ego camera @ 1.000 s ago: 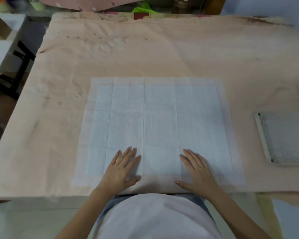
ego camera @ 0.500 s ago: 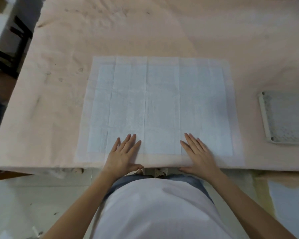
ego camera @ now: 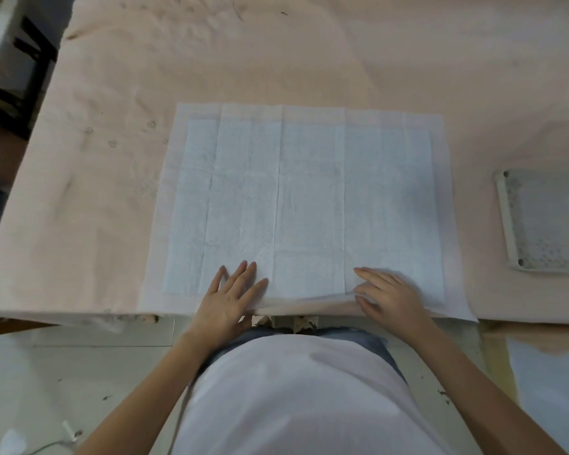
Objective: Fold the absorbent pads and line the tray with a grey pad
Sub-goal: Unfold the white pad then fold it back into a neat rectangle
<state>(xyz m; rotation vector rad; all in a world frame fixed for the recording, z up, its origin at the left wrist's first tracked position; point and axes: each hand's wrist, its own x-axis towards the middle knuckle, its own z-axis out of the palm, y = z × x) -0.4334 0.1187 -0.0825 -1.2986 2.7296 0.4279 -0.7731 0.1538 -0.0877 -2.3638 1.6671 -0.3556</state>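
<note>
A large white absorbent pad (ego camera: 309,198) lies spread flat on the table, creased into panels, its near edge at the table's front edge. My left hand (ego camera: 230,297) rests flat on its near left part with the fingers straight and spread. My right hand (ego camera: 388,297) is on the near right part, its fingers bent and turned leftward, pinching the pad's near edge, which is raised and rumpled between the two hands. A white tray (ego camera: 506,221) with a speckled grey pad (ego camera: 549,221) inside sits at the right, apart from both hands.
A peach cloth (ego camera: 309,54) covers the whole table. A dark chair frame (ego camera: 23,70) stands off the far left corner. The tray is cut off by the right edge of the view. The floor below holds a white cable (ego camera: 60,444).
The view has tilted down and closer. My right hand has gone from flat to bent fingers turned leftward, and the pad's near edge has lifted. My left hand stays flat.
</note>
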